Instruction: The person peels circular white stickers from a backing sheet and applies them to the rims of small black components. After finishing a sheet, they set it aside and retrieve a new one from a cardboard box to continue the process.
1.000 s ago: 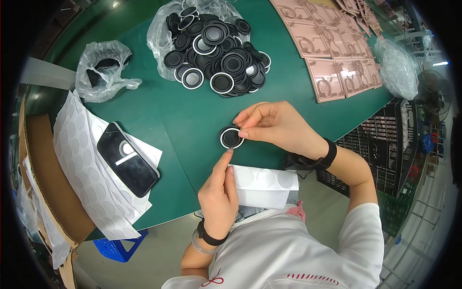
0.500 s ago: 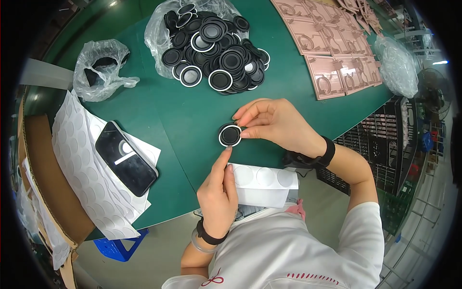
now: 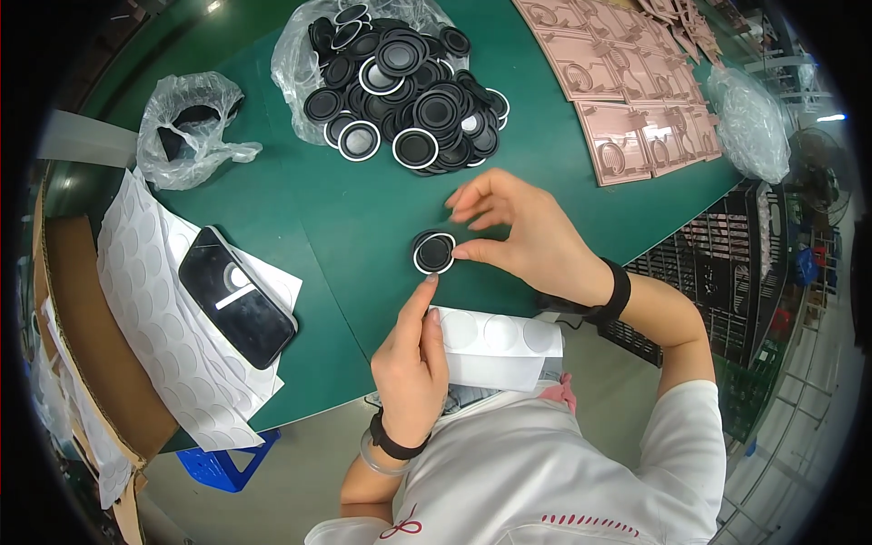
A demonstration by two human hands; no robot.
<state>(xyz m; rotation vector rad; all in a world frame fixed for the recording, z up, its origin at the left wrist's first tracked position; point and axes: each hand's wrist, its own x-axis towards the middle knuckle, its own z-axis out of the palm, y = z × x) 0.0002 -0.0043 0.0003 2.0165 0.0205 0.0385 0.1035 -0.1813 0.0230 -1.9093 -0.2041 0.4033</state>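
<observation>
A round black disc with a white ring lies on the green table in front of me, with another dark rim showing behind its upper left edge. My left hand touches the disc's near edge with a stretched index finger. Its thumb lies by the left edge of a white sheet of round stickers; whether it grips the sheet is hidden. On the disc's right side is the thumb tip of my right hand, whose other fingers are raised and spread apart from it.
A heap of black discs, some white-ringed, spills from a clear bag at the back. Pink moulded panels lie at the far right. Leftward are a crumpled plastic bag, a phone on sticker sheets, and a cardboard box.
The fingers of my right hand have lifted and spread away from the disc, leaving the thumb by its edge. My left hand and the disc have stayed in place.
</observation>
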